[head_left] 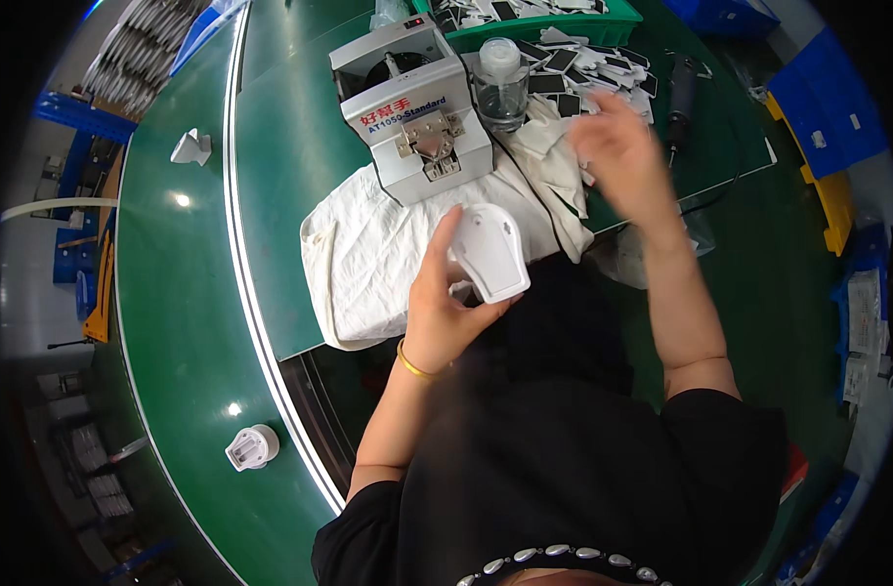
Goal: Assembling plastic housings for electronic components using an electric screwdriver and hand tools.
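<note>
My left hand grips a white plastic housing over the edge of the white cloth, its hollow side facing up. The thumb and fingers wrap round its sides. Farther right, my right hand is smeared by motion beside a pile of small white pieces with dark panels. Whether its fingers hold anything does not show. Straight ahead of my left hand stands a grey screw feeder, its metal outlet facing me.
A clear bottle with a white cap stands right of the feeder. Behind the pile sits a green bin of similar pieces. An electric screwdriver lies far right. On the left green surface are two white parts. White cloth covers the near bench.
</note>
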Motion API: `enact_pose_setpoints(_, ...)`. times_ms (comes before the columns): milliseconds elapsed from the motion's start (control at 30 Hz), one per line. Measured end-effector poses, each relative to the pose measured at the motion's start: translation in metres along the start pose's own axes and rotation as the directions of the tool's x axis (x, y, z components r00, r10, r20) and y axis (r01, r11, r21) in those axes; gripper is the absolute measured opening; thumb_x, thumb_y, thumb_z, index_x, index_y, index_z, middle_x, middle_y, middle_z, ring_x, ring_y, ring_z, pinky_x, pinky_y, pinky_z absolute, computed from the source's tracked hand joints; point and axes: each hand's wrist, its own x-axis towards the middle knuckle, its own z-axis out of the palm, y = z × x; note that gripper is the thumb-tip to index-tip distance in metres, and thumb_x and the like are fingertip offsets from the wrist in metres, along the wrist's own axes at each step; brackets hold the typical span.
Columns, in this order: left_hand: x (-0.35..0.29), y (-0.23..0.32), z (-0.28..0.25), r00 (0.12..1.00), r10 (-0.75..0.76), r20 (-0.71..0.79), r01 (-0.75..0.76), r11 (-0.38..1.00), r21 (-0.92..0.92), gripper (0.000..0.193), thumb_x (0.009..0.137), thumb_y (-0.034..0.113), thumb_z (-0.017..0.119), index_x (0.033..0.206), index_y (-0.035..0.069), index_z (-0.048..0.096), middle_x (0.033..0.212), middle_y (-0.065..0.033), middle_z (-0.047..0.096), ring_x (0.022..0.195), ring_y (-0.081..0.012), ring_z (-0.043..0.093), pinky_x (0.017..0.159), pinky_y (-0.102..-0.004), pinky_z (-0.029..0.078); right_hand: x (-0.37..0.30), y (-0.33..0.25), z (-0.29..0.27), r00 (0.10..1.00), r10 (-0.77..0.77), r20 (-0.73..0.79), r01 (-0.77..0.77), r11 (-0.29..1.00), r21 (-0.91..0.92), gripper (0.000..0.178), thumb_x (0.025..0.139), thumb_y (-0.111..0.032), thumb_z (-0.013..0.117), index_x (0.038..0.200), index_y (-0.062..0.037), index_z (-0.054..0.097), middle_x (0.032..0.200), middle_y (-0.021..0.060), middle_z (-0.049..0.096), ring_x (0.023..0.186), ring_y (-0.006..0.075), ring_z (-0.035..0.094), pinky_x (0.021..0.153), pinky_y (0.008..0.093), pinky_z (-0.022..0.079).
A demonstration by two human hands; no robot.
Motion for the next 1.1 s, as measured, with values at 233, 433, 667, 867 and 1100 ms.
enact_pose_setpoints(233, 0.006, 0.003, -0.011, 0.996, -0.089, 0.000, 0.089, 0.992, 0.090, 0.110, 0.066, 0.016, 0.092, 0.152, -0.004, 0.026, 0.147, -0.0169, 0.043, 0.136, -0.0263, 0.044, 0.114, -0.0409, 0.034, 0.091, 0.050, -0.188, 0.726, -0.119, -0.678, -0.651, 0.201, -0.732, 0.080, 0.076, -0.052, 0.079, 0.133, -0.0009, 0.055, 0.123, 0.0205, 0.063, 0.104, 0.0304, 0.065, 0.089, 0.0420, 0.052)
enact_pose_setpoints(433, 0.000, -0.007, -0.014, 0.996, -0.087, 0.030, 0.084, 0.993, 0.086, 0.102, 0.066, 0.017, 0.091, 0.149, 0.000, 0.034, 0.141, -0.0184, 0.048, 0.129, -0.0324, 0.048, 0.109, -0.0418, 0.039, 0.088, 0.056, -0.205, 0.700, 0.493, -0.516, -0.538, 0.840, 0.073, 0.049, 0.076, -0.035, 0.079, 0.105, 0.0029, 0.066, 0.082, 0.0081, 0.066, 0.071, 0.0183, 0.065, 0.061, 0.0324, 0.053)
enact_pose_setpoints(667, -0.008, -0.016, -0.007, 0.988, 0.117, 0.105, -0.140, 0.959, 0.245, 0.071, 0.064, 0.012, 0.087, 0.131, 0.018, 0.062, 0.141, -0.0207, 0.049, 0.127, -0.0425, 0.048, 0.104, -0.0469, 0.043, 0.063, -0.044, -0.062, 0.995, 0.045, 0.084, -0.087, 0.797, 0.598, 0.058, 0.091, -0.011, 0.053, 0.146, 0.0009, 0.038, 0.126, 0.0203, 0.058, 0.121, 0.0326, 0.057, 0.109, 0.0491, 0.042)
enact_pose_setpoints(867, -0.008, -0.018, -0.009, 0.986, 0.142, 0.093, -0.162, 0.950, 0.267, 0.070, 0.063, 0.019, 0.089, 0.129, 0.022, 0.065, 0.140, -0.0201, 0.049, 0.125, -0.0423, 0.050, 0.103, -0.0478, 0.045, 0.065, -0.121, 0.092, 0.992, -0.122, 0.026, 0.096, 0.880, 0.464, 0.049, 0.086, 0.004, 0.062, 0.130, 0.0008, 0.041, 0.109, 0.0146, 0.061, 0.102, 0.0270, 0.064, 0.095, 0.0438, 0.051)
enact_pose_setpoints(1100, -0.011, -0.026, -0.006, 0.986, 0.159, 0.044, -0.165, 0.965, 0.204, 0.068, 0.063, 0.026, 0.090, 0.126, 0.020, 0.067, 0.136, -0.0197, 0.052, 0.121, -0.0405, 0.054, 0.099, -0.0458, 0.048, 0.082, -0.131, 0.126, 0.975, -0.145, 0.170, 0.152, 0.988, -0.032, 0.062, 0.075, -0.004, 0.084, 0.123, -0.0016, 0.046, 0.099, 0.0049, 0.056, 0.086, 0.0137, 0.059, 0.078, 0.0282, 0.050)
